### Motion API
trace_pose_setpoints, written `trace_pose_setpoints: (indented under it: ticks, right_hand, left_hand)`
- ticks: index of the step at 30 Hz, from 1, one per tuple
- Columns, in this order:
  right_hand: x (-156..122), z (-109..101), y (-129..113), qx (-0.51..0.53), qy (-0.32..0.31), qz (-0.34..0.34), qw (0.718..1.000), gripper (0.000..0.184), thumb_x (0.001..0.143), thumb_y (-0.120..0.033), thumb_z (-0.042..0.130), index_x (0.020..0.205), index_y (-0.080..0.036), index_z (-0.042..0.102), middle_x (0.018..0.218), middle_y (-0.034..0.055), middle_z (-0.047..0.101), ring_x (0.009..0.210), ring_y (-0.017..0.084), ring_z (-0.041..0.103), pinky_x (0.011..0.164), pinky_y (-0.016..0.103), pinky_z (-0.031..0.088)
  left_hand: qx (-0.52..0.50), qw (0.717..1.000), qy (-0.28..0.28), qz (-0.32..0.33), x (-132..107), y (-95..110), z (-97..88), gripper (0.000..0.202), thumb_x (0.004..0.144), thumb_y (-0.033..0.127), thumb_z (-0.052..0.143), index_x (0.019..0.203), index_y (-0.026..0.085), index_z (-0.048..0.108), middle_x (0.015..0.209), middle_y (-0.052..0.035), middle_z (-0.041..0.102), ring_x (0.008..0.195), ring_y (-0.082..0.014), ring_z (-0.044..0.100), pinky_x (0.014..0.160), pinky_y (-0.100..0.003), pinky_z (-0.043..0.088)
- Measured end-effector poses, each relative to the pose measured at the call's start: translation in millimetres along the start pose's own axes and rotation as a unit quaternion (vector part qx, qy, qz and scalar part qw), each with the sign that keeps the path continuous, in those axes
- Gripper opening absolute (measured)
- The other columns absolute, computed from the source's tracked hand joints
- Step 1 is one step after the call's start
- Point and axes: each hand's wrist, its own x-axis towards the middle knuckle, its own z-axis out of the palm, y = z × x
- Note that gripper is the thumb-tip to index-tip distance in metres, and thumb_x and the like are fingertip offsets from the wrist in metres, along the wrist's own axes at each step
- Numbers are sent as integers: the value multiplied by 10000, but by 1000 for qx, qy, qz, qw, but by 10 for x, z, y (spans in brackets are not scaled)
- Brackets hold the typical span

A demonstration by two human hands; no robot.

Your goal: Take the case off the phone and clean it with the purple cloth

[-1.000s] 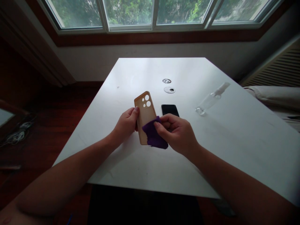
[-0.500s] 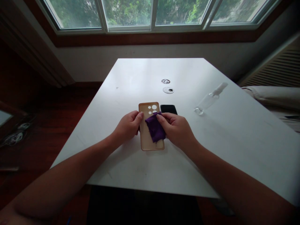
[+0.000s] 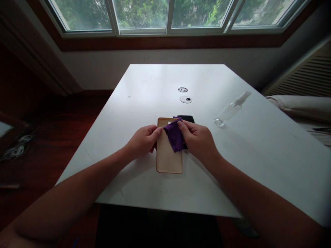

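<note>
A tan phone case [image 3: 168, 161] is held upright above the table, its inner side facing me. My left hand [image 3: 143, 139] grips its left edge, thumb on the inside face. In my right hand [image 3: 198, 138] is a purple cloth [image 3: 174, 137], pinched against the upper right part of the case and covering most of the camera holes. Behind the case and my right hand lies a black phone [image 3: 188, 118], partly hidden. My right fingers behind the cloth and case are mostly out of sight.
A clear spray bottle [image 3: 229, 112] lies on its side at the right of the white table [image 3: 124, 124]. Two round cable-hole covers [image 3: 185, 99] sit in the tabletop beyond the phone. Windows [image 3: 141, 15] stand behind the table; cables [image 3: 17, 150] lie on the floor at left.
The case has shifted slightly right and toward me. The cloth has moved up to its top right, over the camera holes. More of the phone's lower part now shows.
</note>
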Motion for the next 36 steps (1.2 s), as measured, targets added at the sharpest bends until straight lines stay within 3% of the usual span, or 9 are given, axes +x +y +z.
trace_pose_setpoints:
  ticks: [10,15,20,30,36]
  right_hand:
    - [25,-3,26,-10,25,-23,999,371,981,-462,560,1177,-228,771,1078,50,776,926,255,715,766,342,511]
    - [66,-9,45,12,-19,-90,996,304,992,-368,559,1154,-214,764,1132,62,748,1024,229,687,904,342,507]
    - [93,-4,91,-5,-86,-98,991,277,990,-324,554,1143,-209,753,1118,55,751,1005,221,692,903,339,512]
    - [91,-24,75,-32,-74,-113,990,241,972,-320,582,1086,-198,756,1069,49,763,969,219,705,868,329,515]
    - [74,-45,43,-24,-88,-135,987,236,976,-304,576,1083,-199,759,1061,49,760,963,209,703,872,321,516]
  left_hand:
    - [-8,999,-33,-3,-18,-20,9,428,965,568,534,809,171,566,577,28,518,427,-84,478,394,-183,334]
    - [-4,999,-42,-14,-27,-15,7,440,944,578,554,819,159,606,608,12,537,454,-90,483,403,-184,337]
    - [-22,997,-63,-36,-50,26,10,473,911,603,578,867,145,686,626,-1,552,481,-103,474,417,-201,363]
    - [-13,995,-86,-39,-45,24,-19,468,925,591,571,880,147,711,639,-8,542,519,-97,437,456,-196,318]
    - [-15,990,-133,-44,-53,12,-28,473,933,592,563,828,143,666,620,0,508,530,-95,424,468,-196,298]
